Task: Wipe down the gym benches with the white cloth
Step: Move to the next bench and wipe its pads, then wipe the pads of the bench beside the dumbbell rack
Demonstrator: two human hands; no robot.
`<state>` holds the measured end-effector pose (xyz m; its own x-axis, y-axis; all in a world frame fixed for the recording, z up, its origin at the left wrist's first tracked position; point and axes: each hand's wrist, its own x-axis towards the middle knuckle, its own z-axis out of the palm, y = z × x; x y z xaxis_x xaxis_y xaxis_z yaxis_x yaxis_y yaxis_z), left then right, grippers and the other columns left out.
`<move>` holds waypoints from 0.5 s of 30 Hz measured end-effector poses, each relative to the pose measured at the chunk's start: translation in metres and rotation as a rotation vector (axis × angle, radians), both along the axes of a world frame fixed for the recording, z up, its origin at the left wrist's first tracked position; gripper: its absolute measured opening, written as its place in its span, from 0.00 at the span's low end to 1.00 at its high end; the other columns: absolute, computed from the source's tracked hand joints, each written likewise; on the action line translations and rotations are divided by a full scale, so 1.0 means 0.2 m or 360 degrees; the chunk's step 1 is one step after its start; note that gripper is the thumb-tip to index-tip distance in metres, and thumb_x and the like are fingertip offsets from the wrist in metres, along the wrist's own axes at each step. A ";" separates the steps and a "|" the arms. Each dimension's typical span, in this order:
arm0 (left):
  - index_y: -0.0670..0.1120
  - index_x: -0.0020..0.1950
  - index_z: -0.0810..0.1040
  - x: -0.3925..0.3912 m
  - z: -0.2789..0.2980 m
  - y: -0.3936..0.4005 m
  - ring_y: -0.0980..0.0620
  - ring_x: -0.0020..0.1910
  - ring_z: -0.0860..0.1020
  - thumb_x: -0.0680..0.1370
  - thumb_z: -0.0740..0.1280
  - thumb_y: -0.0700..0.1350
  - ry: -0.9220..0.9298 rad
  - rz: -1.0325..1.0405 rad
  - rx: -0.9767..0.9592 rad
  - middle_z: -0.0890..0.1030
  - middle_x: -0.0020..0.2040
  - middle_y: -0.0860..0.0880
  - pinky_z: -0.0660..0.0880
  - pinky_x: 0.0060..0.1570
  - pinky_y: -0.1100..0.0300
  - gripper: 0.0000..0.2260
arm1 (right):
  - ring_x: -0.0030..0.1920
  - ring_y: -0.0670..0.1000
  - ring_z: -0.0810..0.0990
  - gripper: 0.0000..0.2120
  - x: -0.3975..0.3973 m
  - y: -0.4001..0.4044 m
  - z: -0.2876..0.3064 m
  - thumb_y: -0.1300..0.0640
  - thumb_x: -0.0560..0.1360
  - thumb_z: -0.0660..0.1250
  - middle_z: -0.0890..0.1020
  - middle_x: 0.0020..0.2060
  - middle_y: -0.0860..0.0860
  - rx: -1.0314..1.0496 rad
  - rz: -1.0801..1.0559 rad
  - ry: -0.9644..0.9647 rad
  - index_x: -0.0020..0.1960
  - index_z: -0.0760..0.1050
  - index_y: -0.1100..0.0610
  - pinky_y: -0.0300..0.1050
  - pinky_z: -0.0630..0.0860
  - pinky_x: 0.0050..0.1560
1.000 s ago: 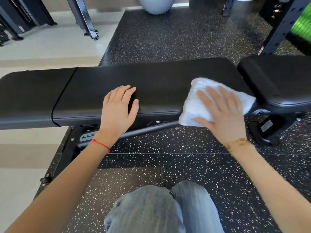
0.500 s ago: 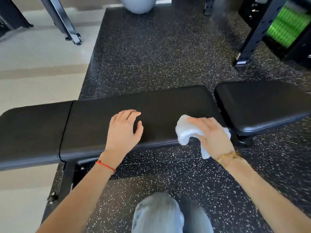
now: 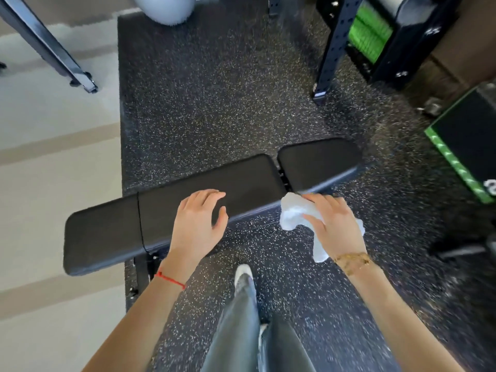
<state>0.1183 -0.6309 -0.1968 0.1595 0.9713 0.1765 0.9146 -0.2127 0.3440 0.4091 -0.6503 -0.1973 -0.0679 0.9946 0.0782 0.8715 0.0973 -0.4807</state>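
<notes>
A black padded gym bench [image 3: 112, 232] lies across the speckled rubber floor, with its long back pad to the left and a shorter seat pad [image 3: 319, 162] to the right. My left hand [image 3: 197, 224] hovers over the near edge of the long pad, fingers loosely spread and holding nothing. My right hand [image 3: 335, 226] holds the crumpled white cloth [image 3: 294, 214] just off the bench's near edge, below the gap between the pads. One end of the cloth hangs down under my palm.
A black rack upright [image 3: 330, 57] stands behind the bench at right, with green gear behind it. A black box with green edge [image 3: 467, 149] sits far right. A grey ball [image 3: 166, 6] and a slanted metal leg [image 3: 51, 52] are at the back. My legs [image 3: 241, 326] stand below.
The view has risen and pulled back from the bench. My right hand went from pressing the flat cloth on the pad to bunching it and lifting it off the near edge. My left hand lifted slightly.
</notes>
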 end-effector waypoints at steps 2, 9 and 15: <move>0.47 0.59 0.80 0.07 0.20 -0.10 0.50 0.57 0.78 0.77 0.59 0.50 -0.0004 -0.0090 0.0003 0.81 0.58 0.51 0.71 0.59 0.53 0.16 | 0.50 0.55 0.71 0.17 0.08 -0.17 0.21 0.56 0.77 0.66 0.80 0.54 0.53 -0.0020 -0.0083 0.0018 0.65 0.75 0.54 0.49 0.69 0.52; 0.47 0.61 0.79 0.32 0.65 -0.35 0.50 0.59 0.78 0.78 0.60 0.49 -0.0132 -0.0461 0.0009 0.80 0.60 0.51 0.73 0.59 0.51 0.15 | 0.51 0.57 0.72 0.16 0.30 -0.77 0.72 0.56 0.77 0.68 0.81 0.54 0.53 0.0013 -0.0549 0.0137 0.65 0.76 0.54 0.55 0.74 0.52; 0.46 0.61 0.79 0.55 0.85 -0.41 0.51 0.60 0.77 0.79 0.62 0.48 -0.0180 -0.0961 0.0015 0.80 0.60 0.51 0.73 0.61 0.50 0.14 | 0.52 0.53 0.71 0.16 0.29 -1.22 0.89 0.56 0.77 0.69 0.80 0.53 0.49 0.0091 -0.1082 0.0138 0.65 0.76 0.51 0.48 0.68 0.55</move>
